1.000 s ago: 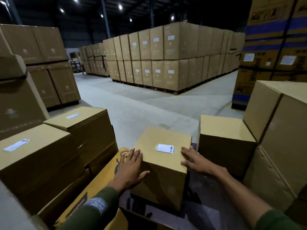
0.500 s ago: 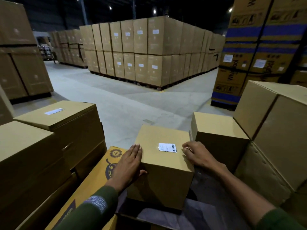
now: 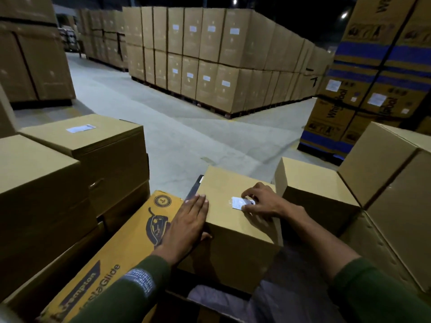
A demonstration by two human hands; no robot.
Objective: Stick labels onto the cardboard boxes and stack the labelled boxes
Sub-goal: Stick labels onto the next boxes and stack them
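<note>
Cardboard box (image 3: 235, 229): your right hand (image 3: 262, 203) half hides the label (image 3: 240, 203), fingertips pressing it; left hand (image 3: 186, 226) flat, fingers straight.

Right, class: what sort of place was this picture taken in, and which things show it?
Most likely a warehouse: palletised walls of cartons, a bare concrete floor, and a small box getting a label.
</note>
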